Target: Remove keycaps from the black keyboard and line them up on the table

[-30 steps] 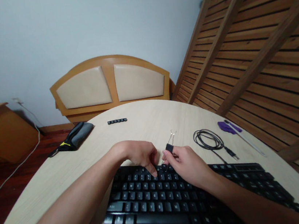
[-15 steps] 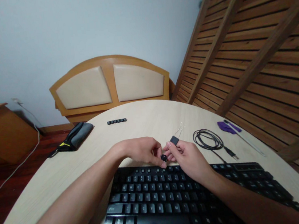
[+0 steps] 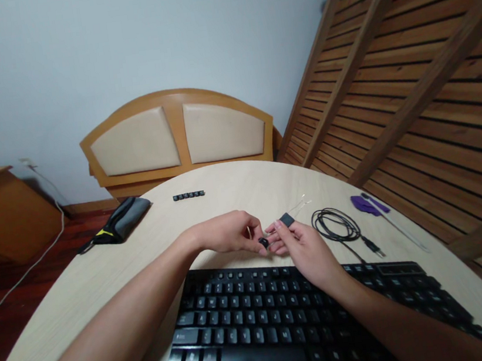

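Note:
My left hand (image 3: 237, 233) pinches a small black keycap (image 3: 264, 242) just above the back edge of the keyboard. Close beside it, my right hand (image 3: 306, 249) is closed on a wire keycap puller (image 3: 287, 219), whose dark grip sticks out over the thumb and whose thin wires point away from me. The fingertips of that hand come up against the keycap or very near it; I cannot tell if they touch. Beneath both hands lies the black keyboard (image 3: 259, 319), its right half partly covered by my right forearm. Gaps show in its top row.
A row of several loose keycaps (image 3: 188, 195) lies at the table's far side. To the left is a black and grey pouch (image 3: 128, 219). On the right are a coiled USB cable (image 3: 335, 224), a purple cloth (image 3: 362, 205) and a thin brush-like stick (image 3: 395, 224).
Both hands have lifted slightly away from the keyboard, with the keycap and puller still held. The puller has shifted a little to the right and tilted further over.

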A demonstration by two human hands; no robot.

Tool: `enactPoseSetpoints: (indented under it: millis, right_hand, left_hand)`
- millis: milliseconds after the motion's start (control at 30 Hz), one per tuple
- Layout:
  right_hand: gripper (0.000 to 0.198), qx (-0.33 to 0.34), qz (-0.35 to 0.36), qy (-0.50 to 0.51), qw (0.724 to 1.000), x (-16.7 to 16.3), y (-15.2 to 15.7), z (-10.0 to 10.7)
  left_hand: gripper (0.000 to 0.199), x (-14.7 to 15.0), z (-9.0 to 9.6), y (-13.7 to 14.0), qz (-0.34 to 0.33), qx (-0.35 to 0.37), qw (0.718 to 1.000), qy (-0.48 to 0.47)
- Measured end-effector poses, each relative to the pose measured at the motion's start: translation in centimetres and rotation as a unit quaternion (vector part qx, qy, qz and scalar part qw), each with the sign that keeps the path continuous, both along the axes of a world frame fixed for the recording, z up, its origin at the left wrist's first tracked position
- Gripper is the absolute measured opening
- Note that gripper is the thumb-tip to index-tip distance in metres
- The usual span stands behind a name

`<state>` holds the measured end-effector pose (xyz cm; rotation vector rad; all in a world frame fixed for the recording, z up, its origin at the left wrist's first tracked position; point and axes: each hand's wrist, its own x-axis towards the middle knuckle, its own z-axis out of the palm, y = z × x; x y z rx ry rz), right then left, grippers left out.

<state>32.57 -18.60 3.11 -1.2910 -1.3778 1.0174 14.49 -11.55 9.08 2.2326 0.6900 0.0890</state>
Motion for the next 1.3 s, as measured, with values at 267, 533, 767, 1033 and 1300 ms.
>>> enactPoseSetpoints:
  millis: [267,533,767,1033,1300]
  right_hand:
    - [0.052,0.012,0.0,0.014,1.0,0.03,0.09,-0.14]
    - [0.05,0.016,-0.005,0.019,1.0,-0.03,0.12,0.1]
    - [0.049,0.025,-0.013,0.041,0.999,-0.04,0.17,0.19]
    - [0.049,0.002,-0.008,0.063,0.998,-0.02,0.42,-0.04]
    - [0.051,-0.009,-0.03,0.078,0.996,0.07,0.67,-0.22]
  left_hand:
    - [0.027,-0.15,0.01,0.13,0.009,0.025,1.0,-0.005]
    - [0.025,-0.14,-0.31,0.44,0.009,0.015,0.999,-0.028]
    - [0.019,-0.2,-0.44,0.59,-0.01,0.01,0.997,-0.073]
    - [0.018,-0.09,-0.22,0.44,-0.012,-0.004,0.995,-0.101]
    - [0.02,-0.18,-0.12,0.47,-0.035,0.036,0.99,-0.135]
